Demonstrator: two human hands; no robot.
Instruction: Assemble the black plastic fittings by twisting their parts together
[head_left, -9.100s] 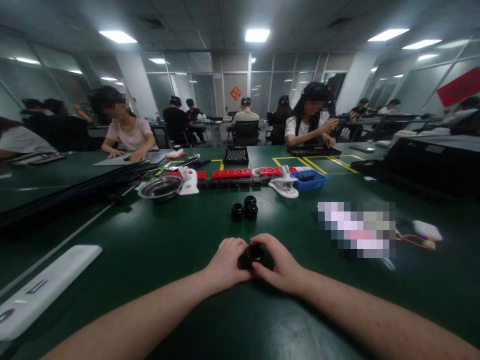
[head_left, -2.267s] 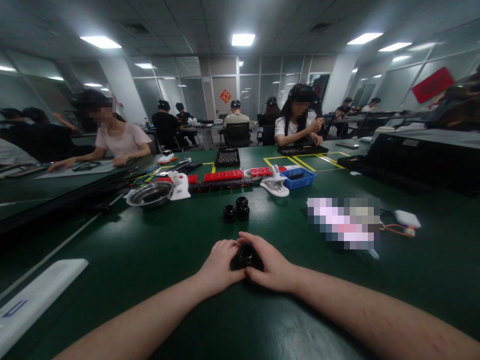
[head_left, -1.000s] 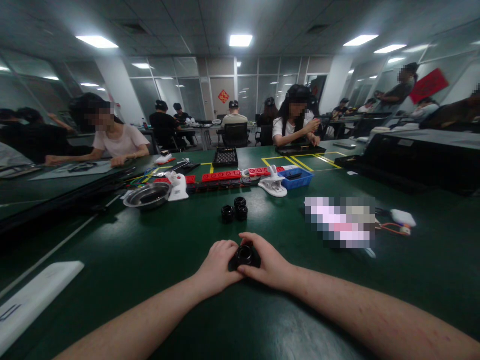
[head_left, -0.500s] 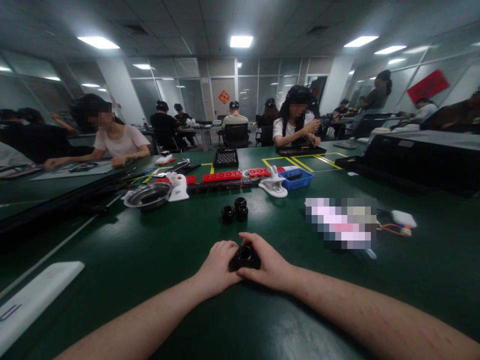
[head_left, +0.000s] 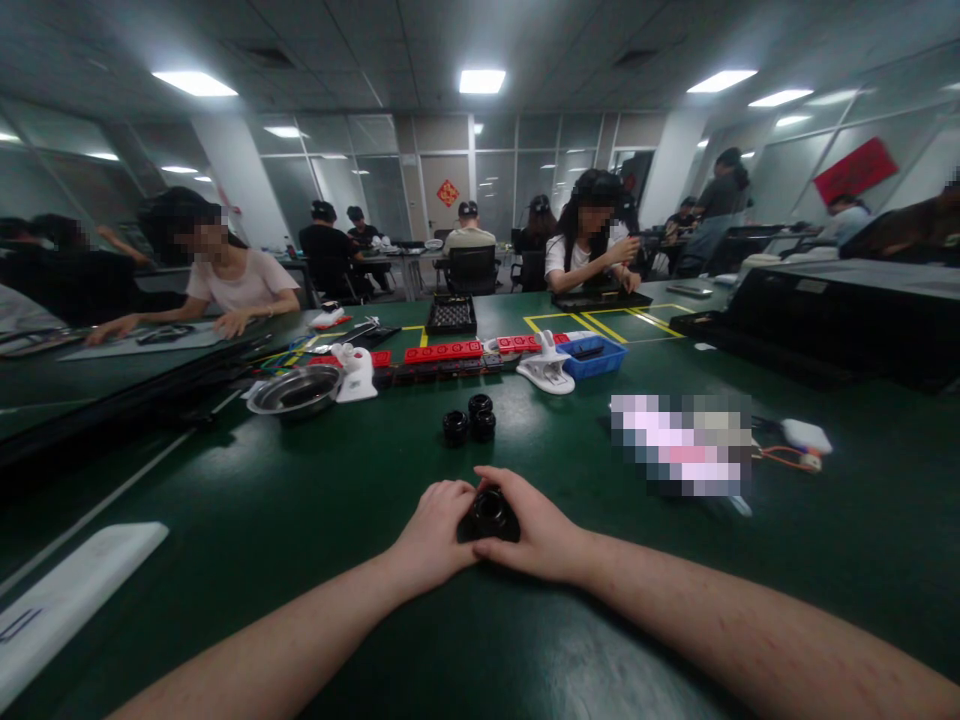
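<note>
In the head view my left hand and my right hand curve around shiny black round parts at the front middle of the table. One of these parts shows a round hole facing up; the fingers hide much of the dark material under and beside it, so I cannot tell how many there are. My fingers press in from both sides, the thumbs meeting close to the near edge. Just beyond my hands, three similar black round parts stand in a tight cluster on the green table.
A metal bowl and white clamp-like pieces lie farther back, beside a red-topped strip and a blue tray. A white slab is at left, a blurred-out item at right. A person sits opposite.
My hands and the black parts stay almost still. In the background, a standing person at the right has shifted left, and the seated person at left has moved a hand slightly.
</note>
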